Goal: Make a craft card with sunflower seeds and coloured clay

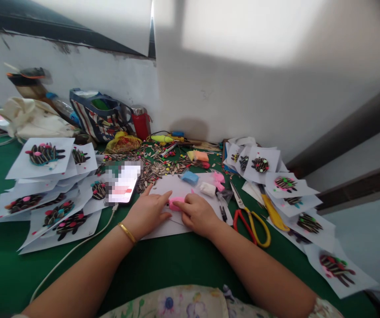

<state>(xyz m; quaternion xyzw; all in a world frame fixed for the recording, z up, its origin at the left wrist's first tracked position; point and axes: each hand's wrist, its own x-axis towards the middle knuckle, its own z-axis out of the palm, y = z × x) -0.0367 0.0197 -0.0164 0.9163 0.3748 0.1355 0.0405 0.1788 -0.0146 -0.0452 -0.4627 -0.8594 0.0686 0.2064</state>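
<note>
A flat pink clay piece [177, 203] lies on a white sheet of paper [163, 230] in front of me. My left hand [149, 211] rests on the paper at the left of the clay, fingers spread, with its fingertips close to the clay's edge. From the right, my right hand [199, 212] touches the clay with its extended index finger, the other fingers curled under. Just beyond are a blue clay packet [190, 177], a white clay packet [207, 189] and pink clay [218, 178]. Black pens [222, 211] lie at the paper's right side.
Scissors [252, 225] and a yellow cutter [273, 213] lie right. Sheets with seed-decorated figures [59, 216] stand in piles on both sides. A phone [125, 183] with a white cable is left, sunflower seeds [156, 170] behind it, then a red flask [141, 123] and bag [99, 117].
</note>
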